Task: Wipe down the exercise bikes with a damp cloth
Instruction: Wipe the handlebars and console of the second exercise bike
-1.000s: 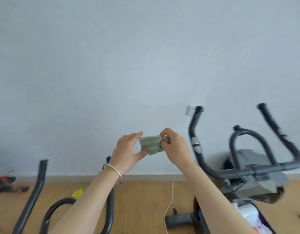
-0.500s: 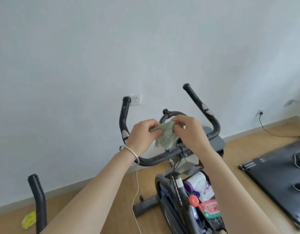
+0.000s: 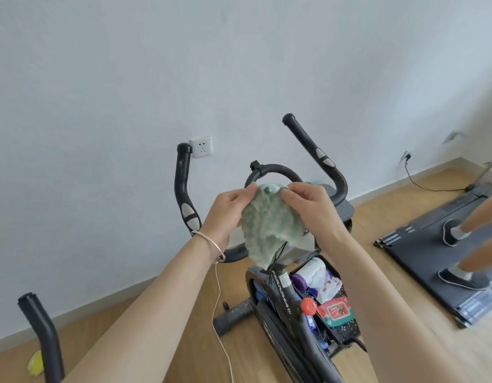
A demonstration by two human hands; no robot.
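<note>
Head view: left hand [image 3: 225, 214], right hand [image 3: 311, 205], fingers [image 3: 290, 192] in a pinch on the cloth [image 3: 269, 225] (top edge; bottom loose).

Left hand [image 3: 225, 214]: was bare, with nothing worn on the fingers that showed.
Left wrist: wore a thin silver-coloured bangle [image 3: 208, 240], a plain smooth hoop that sat loosely around it.
Left forearm [image 3: 145, 313]: was bare down to the lower edge of the view.
Right hand [image 3: 314, 208]: was bare, the visible nails trimmed short.
Right forearm [image 3: 377, 299]: was bare along its whole visible length.
</note>
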